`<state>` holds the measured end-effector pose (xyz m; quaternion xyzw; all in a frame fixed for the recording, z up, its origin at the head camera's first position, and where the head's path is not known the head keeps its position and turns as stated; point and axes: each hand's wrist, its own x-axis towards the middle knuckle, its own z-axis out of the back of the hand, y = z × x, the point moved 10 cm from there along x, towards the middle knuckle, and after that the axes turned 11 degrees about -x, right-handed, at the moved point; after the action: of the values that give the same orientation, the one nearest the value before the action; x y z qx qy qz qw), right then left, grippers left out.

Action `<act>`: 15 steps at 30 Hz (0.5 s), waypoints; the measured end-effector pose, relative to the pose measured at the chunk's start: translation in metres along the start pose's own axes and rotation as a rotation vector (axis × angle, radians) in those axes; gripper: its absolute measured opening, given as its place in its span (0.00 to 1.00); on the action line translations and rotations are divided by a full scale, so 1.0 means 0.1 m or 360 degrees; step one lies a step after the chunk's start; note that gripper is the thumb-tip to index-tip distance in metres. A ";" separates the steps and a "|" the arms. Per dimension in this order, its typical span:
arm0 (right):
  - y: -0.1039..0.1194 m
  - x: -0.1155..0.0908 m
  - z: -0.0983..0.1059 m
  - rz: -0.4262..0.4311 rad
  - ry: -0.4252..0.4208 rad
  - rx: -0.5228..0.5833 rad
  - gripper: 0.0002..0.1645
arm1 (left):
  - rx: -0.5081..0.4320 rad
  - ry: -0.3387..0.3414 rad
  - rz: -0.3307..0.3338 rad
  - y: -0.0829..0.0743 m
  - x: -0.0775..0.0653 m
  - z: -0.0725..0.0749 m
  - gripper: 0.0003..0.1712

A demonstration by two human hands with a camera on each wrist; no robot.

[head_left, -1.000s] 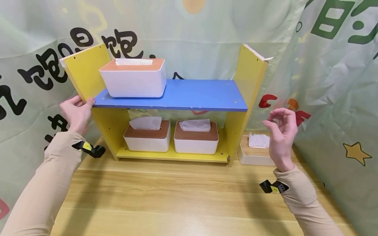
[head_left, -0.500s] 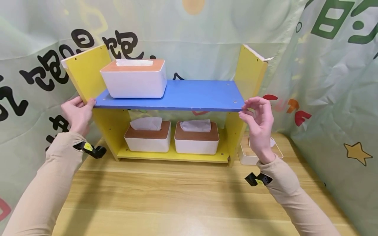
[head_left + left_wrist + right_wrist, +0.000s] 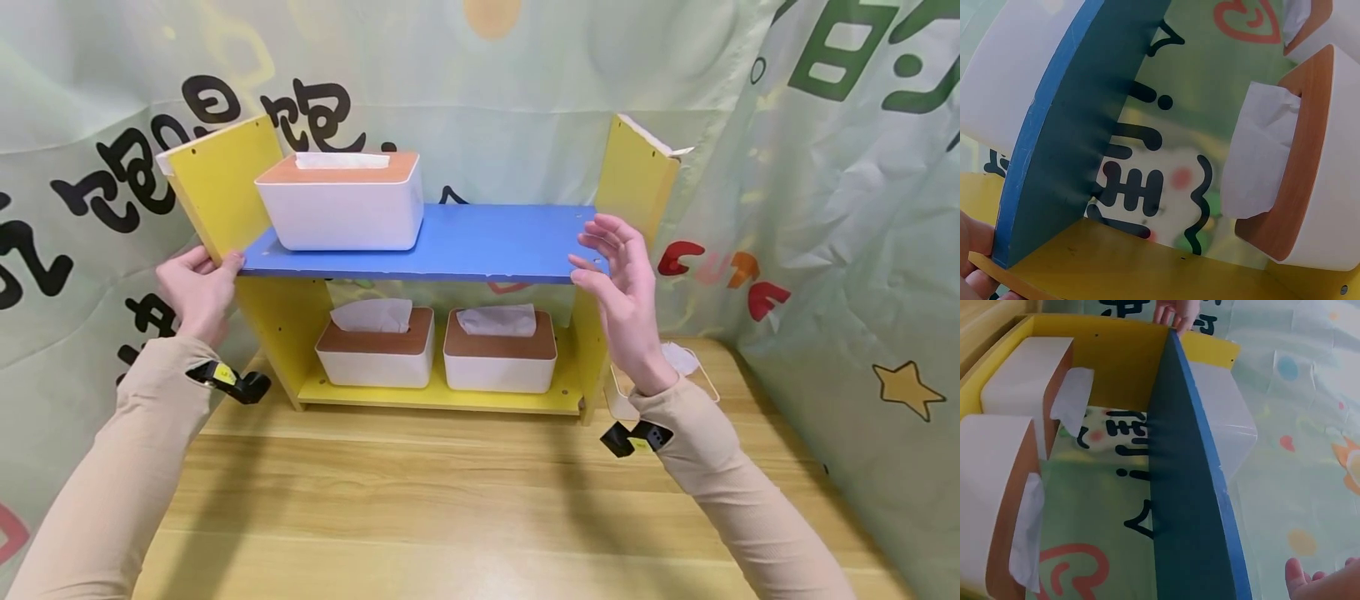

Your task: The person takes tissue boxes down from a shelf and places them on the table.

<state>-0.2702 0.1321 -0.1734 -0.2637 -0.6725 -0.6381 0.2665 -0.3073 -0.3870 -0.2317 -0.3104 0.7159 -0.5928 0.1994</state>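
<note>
My left hand (image 3: 197, 292) grips the left side panel of a yellow and blue shelf (image 3: 435, 275), its thumb at the end of the blue board. My right hand (image 3: 626, 300) hovers before the board's right end, fingers loosely bent and holding nothing. A white tissue box (image 3: 341, 208) with a wood-look lid sits on the blue board at the left. Two similar boxes, a left one (image 3: 375, 367) and a right one (image 3: 498, 372), stand on the yellow bottom board, tissues sticking out. Outside the shelf on the right, another tissue box (image 3: 622, 404) is partly hidden by my right hand.
The shelf stands on a wooden table (image 3: 420, 500). A printed cloth (image 3: 510, 75) hangs behind it and along both sides. The right side panel (image 3: 633, 175) rises beyond my right hand.
My right hand has moved left and up, from above the outer tissue box to the front of the blue board, and its fingers have spread. The left hand keeps its grip.
</note>
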 end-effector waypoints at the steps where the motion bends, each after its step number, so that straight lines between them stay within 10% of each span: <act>1: -0.01 0.02 -0.02 -0.0034 0.0013 0.0020 0.32 | 0.0003 0.0000 0.0002 0.00 0.00 0.00 0.28; 15: -0.14 0.26 -0.39 -0.0349 0.0299 -0.0011 0.45 | 0.0023 -0.0012 0.0027 0.02 0.00 0.01 0.29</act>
<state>-0.2973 0.0931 -0.1637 -0.1287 -0.6672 -0.6876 0.2560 -0.3074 -0.3874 -0.2335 -0.3052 0.7133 -0.5951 0.2094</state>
